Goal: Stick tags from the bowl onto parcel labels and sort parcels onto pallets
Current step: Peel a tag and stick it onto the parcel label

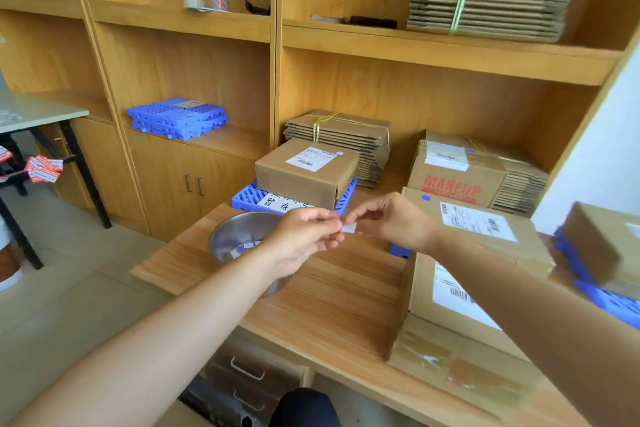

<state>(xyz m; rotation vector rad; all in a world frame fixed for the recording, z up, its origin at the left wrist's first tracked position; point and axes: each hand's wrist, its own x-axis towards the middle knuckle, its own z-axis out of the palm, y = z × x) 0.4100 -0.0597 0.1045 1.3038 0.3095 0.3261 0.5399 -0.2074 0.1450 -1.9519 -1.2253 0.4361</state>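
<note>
Arms outstretched, left hand, right hand, fingers pinching, meeting

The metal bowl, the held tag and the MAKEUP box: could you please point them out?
metal bowl [237, 227], head view, bare inner wall.
tag [349, 228], head view, its white face.
MAKEUP box [452, 190], head view, red lettering on its front.

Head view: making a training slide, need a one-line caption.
Left hand and right hand pinch a small white tag above the wooden table, near the steel bowl.
</note>
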